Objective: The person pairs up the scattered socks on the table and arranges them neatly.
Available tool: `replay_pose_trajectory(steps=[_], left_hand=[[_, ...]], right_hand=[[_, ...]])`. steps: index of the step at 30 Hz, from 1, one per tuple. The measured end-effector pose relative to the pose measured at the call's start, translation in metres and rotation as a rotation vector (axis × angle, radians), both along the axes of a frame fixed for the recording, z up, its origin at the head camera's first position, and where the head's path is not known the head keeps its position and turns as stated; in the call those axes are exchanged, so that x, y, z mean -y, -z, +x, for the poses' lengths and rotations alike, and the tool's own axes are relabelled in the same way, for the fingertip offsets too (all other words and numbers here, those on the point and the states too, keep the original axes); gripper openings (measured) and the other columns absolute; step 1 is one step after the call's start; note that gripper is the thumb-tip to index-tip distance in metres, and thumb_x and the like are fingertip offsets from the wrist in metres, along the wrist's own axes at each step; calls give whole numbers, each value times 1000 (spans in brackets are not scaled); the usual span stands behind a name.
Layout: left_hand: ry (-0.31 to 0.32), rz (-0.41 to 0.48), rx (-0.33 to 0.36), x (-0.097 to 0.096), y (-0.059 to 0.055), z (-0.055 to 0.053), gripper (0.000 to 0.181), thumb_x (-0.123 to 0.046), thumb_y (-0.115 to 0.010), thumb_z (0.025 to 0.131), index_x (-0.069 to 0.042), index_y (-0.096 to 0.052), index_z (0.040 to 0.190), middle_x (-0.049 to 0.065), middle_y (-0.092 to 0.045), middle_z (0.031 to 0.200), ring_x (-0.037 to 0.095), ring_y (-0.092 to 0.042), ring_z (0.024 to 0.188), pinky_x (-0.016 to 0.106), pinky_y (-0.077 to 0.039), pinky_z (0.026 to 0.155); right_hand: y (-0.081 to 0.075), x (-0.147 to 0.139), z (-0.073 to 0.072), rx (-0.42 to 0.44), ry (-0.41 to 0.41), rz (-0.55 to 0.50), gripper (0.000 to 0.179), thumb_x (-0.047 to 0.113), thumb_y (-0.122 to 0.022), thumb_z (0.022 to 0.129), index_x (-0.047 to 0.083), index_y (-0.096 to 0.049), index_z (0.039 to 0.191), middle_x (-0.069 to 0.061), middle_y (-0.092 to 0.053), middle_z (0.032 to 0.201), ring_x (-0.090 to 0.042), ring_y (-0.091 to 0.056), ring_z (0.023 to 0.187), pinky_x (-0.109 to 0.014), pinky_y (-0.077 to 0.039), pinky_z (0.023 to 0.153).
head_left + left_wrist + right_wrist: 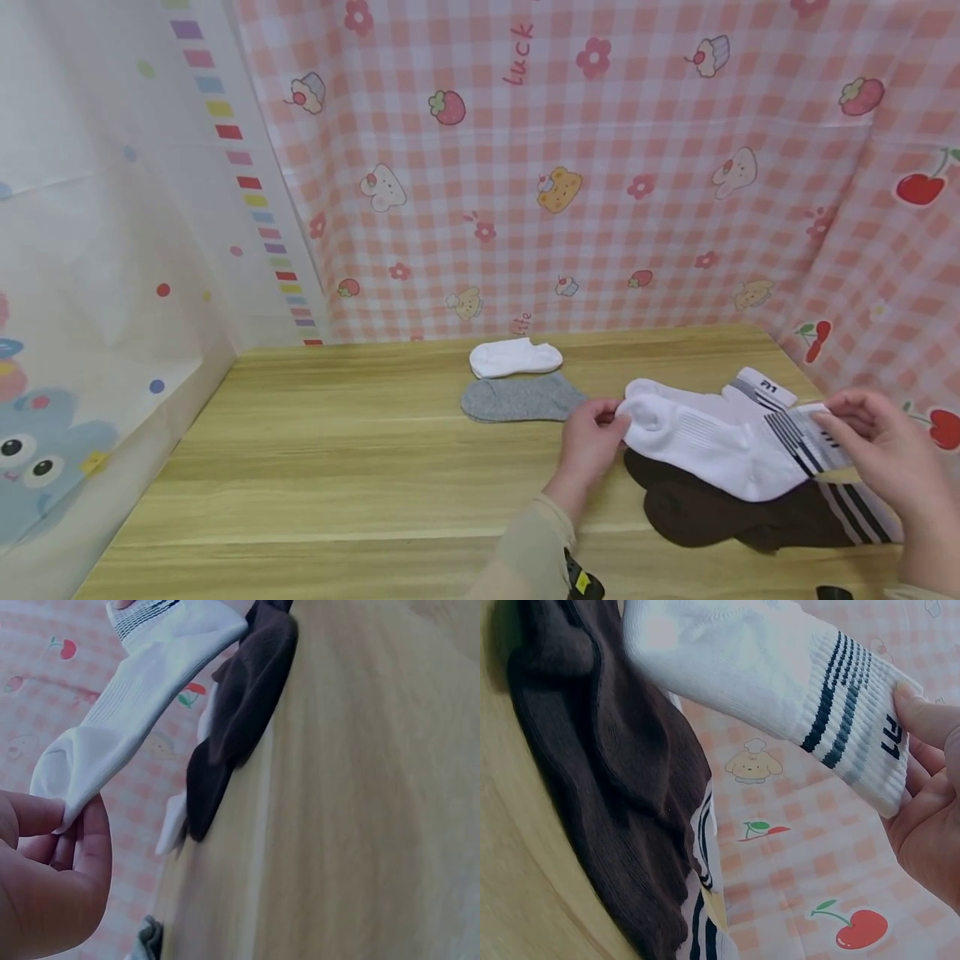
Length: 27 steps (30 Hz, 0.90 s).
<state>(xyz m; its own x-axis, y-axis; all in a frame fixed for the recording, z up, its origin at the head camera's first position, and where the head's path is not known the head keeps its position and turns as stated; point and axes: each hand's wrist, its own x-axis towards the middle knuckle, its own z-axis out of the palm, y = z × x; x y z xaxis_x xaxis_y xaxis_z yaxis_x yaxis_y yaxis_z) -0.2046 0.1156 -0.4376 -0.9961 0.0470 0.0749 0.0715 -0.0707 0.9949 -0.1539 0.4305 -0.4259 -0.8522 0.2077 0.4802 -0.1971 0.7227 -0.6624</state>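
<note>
A white sock (712, 446) with black-striped cuff is stretched between my two hands, raised above the table. My left hand (592, 442) pinches its toe end between thumb and fingers, as the left wrist view also shows. At the other end, my right hand (877, 442) pinches the cuff (889, 742), which carries dark lettering. Behind it lies a second white sock (757, 392) with a similar striped cuff, partly covered. Below are dark brown socks (705, 512) with pale striped cuffs, lying overlapped on the table.
Farther back on the wooden table (337, 467) lie a short white sock (513, 358) and a grey sock (525, 398), near my left hand. A pink checked cloth (525, 208) hangs behind the table, and a white printed cloth (112, 250) hangs at the left.
</note>
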Motion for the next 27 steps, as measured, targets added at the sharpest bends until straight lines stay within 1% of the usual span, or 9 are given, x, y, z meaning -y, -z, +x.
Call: replay_pose_trajectory(steps=[2,3,5,7,10,14,16,21,27], left_hand=[[8,-41,-25,4,-2,0,9,5,-70,85,5,-71,94,0,-62,77,6,-57,68,26,-56,63],[11,-61,-39,7,-3,-1,9,5,-70,85,5,-71,94,0,-62,77,5,-57,69,24,-56,63],[19,-84,-51,11,-5,-1,9,4,-70,86,5,-71,95,0,-63,78,4,-56,69,22,-54,63],[33,-99,-65,15,-7,-1,9,3,-70,86,5,-70,95,0,-63,78,4,-56,69,21,-54,62],[54,-123,-74,22,-10,-1,8,2,-70,87,5,-71,95,0,-62,77,4,-55,69,21,-54,62],[65,-176,-104,30,-13,-2,8,2,-70,87,5,-71,94,0,-63,77,3,-56,69,19,-54,62],[69,-181,-106,34,-14,-3,8,3,-71,86,5,-70,94,0,-63,78,3,-57,69,19,-53,63],[83,-190,-114,44,-13,-4,10,2,-71,86,5,-71,96,1,-65,81,3,-58,71,18,-53,65],[103,-206,-126,54,-14,-5,11,2,-70,87,5,-70,98,2,-66,81,3,-58,71,19,-54,64]], right_hand=[[-10,11,4,20,-5,13,14,-1,-65,93,-5,-55,102,26,-54,82,21,-47,77,-3,-41,62],[-13,15,5,21,-3,24,14,-1,-65,93,-5,-55,101,31,-51,82,21,-46,76,-2,-40,62],[-20,23,7,15,-30,25,14,-5,-64,92,-8,-54,101,33,-49,82,21,-46,75,-3,-41,61],[-24,28,7,-3,-58,17,14,-9,-63,91,-9,-53,99,34,-49,82,20,-47,75,-2,-41,62],[-24,33,6,-28,-83,14,14,-13,-63,89,-10,-52,99,35,-49,84,21,-48,77,-2,-41,64],[-22,38,4,-35,-77,31,16,-12,-64,88,-10,-53,100,34,-49,84,22,-47,77,-1,-40,65],[-22,41,3,-30,-70,44,17,-10,-65,89,-10,-53,101,34,-48,84,21,-46,77,0,-39,66],[-24,48,2,-9,-95,21,17,-6,-66,90,-8,-53,102,33,-50,84,20,-48,79,0,-39,69],[-25,56,3,1,-105,30,18,-4,-68,90,-7,-54,102,25,-55,86,20,-48,80,0,-40,69]])
